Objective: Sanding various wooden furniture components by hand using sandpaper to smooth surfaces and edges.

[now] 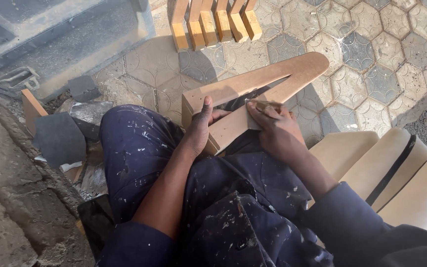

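Note:
A V-shaped wooden frame piece rests across my lap, its rounded end pointing away over the paving. My left hand grips the near end of the piece, thumb on its upper arm. My right hand presses a small folded sheet of sandpaper against the lower arm of the piece. I sit in dark blue, paint-spattered overalls.
Several similar wooden pieces stand in a row on the hexagon paving at the top. Curved pale wooden panels lie stacked to my right. Dark sandpaper sheets and wood offcuts lie by my left knee, beside a rough concrete kerb.

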